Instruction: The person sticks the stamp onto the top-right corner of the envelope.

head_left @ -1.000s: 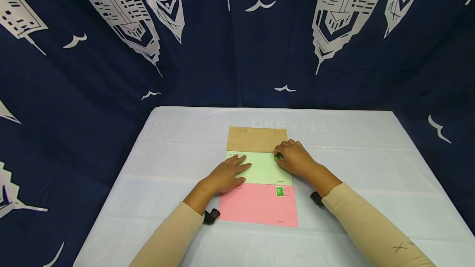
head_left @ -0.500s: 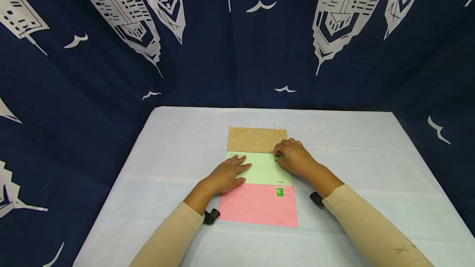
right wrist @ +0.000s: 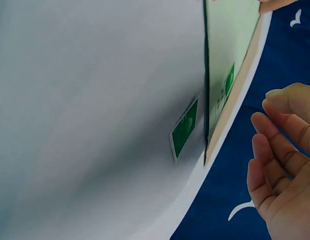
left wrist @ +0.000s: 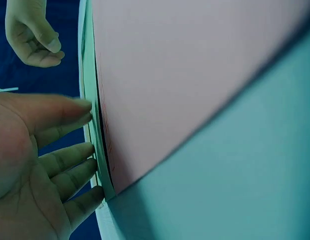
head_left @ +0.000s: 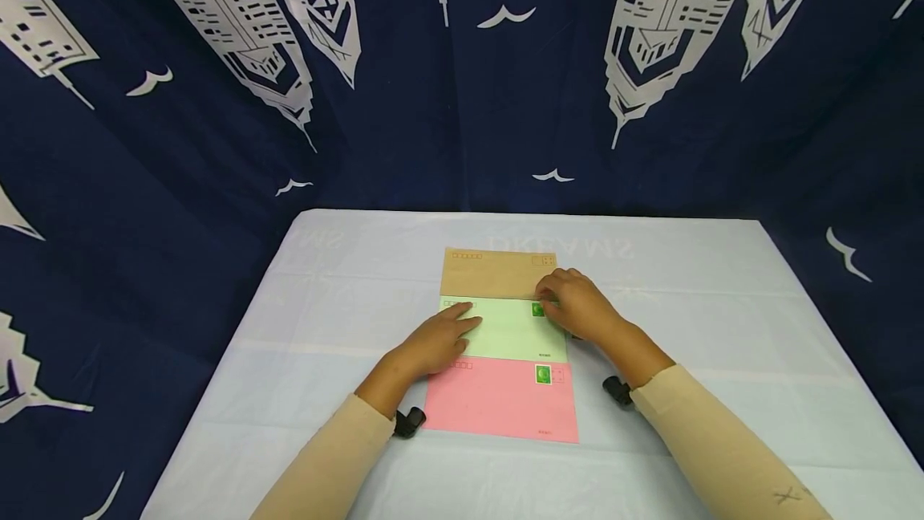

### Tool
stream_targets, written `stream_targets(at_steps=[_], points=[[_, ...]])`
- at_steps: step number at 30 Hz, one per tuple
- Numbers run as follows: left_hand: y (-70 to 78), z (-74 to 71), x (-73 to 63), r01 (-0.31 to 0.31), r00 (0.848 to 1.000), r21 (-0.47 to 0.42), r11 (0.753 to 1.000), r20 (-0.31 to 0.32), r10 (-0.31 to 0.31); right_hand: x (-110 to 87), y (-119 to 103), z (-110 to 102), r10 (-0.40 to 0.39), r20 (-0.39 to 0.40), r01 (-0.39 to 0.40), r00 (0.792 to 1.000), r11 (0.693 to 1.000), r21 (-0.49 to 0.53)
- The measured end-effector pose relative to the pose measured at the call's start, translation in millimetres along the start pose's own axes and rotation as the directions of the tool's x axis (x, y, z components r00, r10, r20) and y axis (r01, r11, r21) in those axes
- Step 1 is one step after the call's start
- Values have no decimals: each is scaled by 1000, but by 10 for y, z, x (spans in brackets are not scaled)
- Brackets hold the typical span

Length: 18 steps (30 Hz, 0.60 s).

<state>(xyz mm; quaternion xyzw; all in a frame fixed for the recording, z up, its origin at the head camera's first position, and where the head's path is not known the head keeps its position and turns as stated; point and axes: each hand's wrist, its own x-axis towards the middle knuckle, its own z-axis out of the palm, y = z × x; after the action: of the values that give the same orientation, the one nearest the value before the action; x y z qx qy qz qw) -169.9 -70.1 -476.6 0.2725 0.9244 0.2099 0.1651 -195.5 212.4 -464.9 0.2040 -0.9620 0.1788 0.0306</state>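
Observation:
A pale green envelope (head_left: 505,335) lies between a brown envelope (head_left: 498,273) and a pink envelope (head_left: 505,400). On its upper right corner sits a green stamp (head_left: 537,309), partly covered by my right hand (head_left: 581,307) in the head view. The right wrist view has that hand with loosely bent fingers (right wrist: 264,155) and nothing in them, apart from the stamp. My left hand (head_left: 433,341) has its fingers spread over the green envelope's left side; whether the fingertips touch the paper I cannot tell. A similar stamp (head_left: 543,375) is on the pink envelope.
A white cloth covers the table (head_left: 303,327). Another green stamp (right wrist: 184,129) lies on it right of the envelopes, mostly hidden under my right hand in the head view. Behind the table hangs a dark blue printed curtain (head_left: 404,135).
My right hand has moved slightly right and come away from the stamp, which now shows more fully on the green envelope. The left hand has shifted a little left.

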Motion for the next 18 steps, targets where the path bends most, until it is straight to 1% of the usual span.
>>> stream_targets(at_steps=[3, 8, 13, 18], points=[[0, 7, 3, 26, 1000, -4, 1000, -4, -26, -24, 21, -22, 0, -15, 1, 1000, 1000, 14], [-25, 8, 8, 26, 999, -6, 1000, -36, -26, -65, 35, -69, 8, -45, -6, 999, 999, 45], [-38, -40, -6, 26, 996, -29, 999, -88, -28, -107, 61, -116, 56, -70, -50, 996, 995, 83], [-35, -102, -13, 15, 990, -48, 999, -138, -21, -139, 95, -155, 101, -60, -95, 993, 990, 100]])
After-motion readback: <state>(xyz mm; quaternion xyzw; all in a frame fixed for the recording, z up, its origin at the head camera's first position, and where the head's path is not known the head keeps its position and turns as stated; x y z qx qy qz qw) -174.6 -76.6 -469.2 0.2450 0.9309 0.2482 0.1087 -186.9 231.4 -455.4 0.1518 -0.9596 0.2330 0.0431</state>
